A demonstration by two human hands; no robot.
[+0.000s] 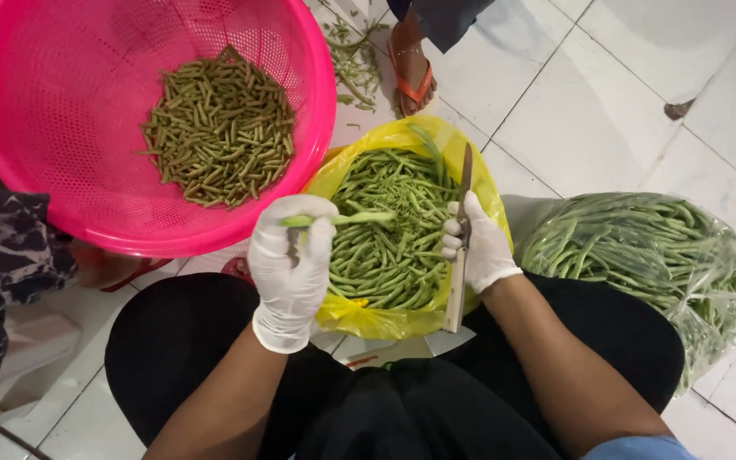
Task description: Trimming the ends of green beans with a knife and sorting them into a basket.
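Pink basket of cut pieces sits up-left of the left hand; a yellow bag of whole beans lies between both hands. That gloved left hand is closed round one bean, its end pointing at the right hand, which grips a knife. Looks like trimming; next calls for blade meeting bean tip

Left hand, right hand wearing white gloves. Bean showing pale green. Basket glowing pink, cut beans looking olive. Bag showing yellow. Floor lying white-tiled. Sandal showing orange.
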